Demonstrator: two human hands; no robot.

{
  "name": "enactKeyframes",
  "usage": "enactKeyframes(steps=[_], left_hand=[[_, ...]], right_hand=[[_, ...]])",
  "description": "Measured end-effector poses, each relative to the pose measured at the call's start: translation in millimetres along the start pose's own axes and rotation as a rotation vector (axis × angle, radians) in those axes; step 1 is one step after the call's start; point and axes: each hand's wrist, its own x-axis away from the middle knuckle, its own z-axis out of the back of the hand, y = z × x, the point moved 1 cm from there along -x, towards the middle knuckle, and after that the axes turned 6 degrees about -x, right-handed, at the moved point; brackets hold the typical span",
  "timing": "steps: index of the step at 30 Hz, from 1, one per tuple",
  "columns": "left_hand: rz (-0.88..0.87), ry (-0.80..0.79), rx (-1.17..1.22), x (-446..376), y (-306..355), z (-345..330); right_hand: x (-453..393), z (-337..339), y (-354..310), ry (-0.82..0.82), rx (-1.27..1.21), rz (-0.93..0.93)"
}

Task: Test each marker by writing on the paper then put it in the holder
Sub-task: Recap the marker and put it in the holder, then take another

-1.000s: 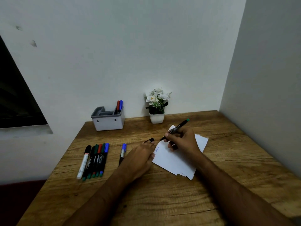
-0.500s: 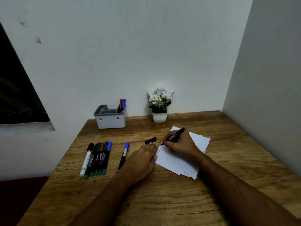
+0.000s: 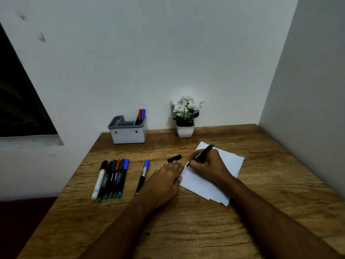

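Head view: a green-ended marker (image 3: 202,153) is held in the right hand (image 3: 207,165), fingers curled round its barrel, with the tip set down on the near left corner of the paper (image 3: 229,163). The left hand (image 3: 164,181) is laid flat on the table (image 3: 186,230) with straight fingers, its grip apart, beside the paper's left edge. A black cap (image 3: 174,158) lies just beyond its fingertips. At the wall stands the holder (image 3: 127,134), two markers upright in it.
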Motion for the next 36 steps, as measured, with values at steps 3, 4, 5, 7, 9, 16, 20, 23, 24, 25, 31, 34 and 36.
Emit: enactKeyframes(steps=[3,4,5,7,9,16,20,23,24,25,31,34,36], left_hand=[[0.003,-0.002,-0.002,-0.3,0.5,0.0],[0.008,-0.008,0.001,-0.3,0.3,-0.6],[0.012,-0.014,0.004,-0.3,-0.1,-1.4],[0.009,-0.010,0.001,-1.3,-1.3,-2.3],[-0.005,-0.001,-0.007,-1.9,-1.6,-1.8],[-0.001,-0.006,-0.013,-2.4,-2.5,-3.3],[0.001,-0.011,-0.012,-2.2,-2.5,-3.3],[-0.001,-0.008,-0.012,-2.1,-2.0,-2.6],[-0.002,-0.013,-0.014,-1.9,-1.2,-2.2],[-0.002,-0.014,-0.017,-1.6,-0.1,-1.3],[0.006,-0.013,-0.010,0.8,3.2,3.8],[0.007,-0.022,-0.003,0.9,3.6,4.2],[0.009,-0.026,-0.006,0.2,3.3,3.5]], right_hand=[[-1.1,0.3,0.7,0.018,0.007,-0.011],[-1.2,0.9,0.7,0.021,0.005,-0.012],[-1.2,1.2,0.6,0.019,0.001,-0.008],[-1.2,0.7,0.9,0.008,-0.004,0.005],[-1.6,0.8,1.4,0.015,-0.004,-0.002],[-3.8,-0.1,3.1,0.029,-0.004,-0.015],[-5.1,0.5,4.9,0.045,-0.014,-0.019],[-5.4,0.0,4.1,0.037,-0.009,-0.024],[-5.6,0.1,4.0,0.039,-0.009,-0.030],[-5.7,0.2,4.0,0.046,-0.009,-0.033],[-5.0,0.1,2.7,0.068,0.003,-0.021],[-5.7,0.5,2.3,0.081,0.002,-0.022],[-5.0,1.0,2.0,0.096,-0.002,-0.018]])
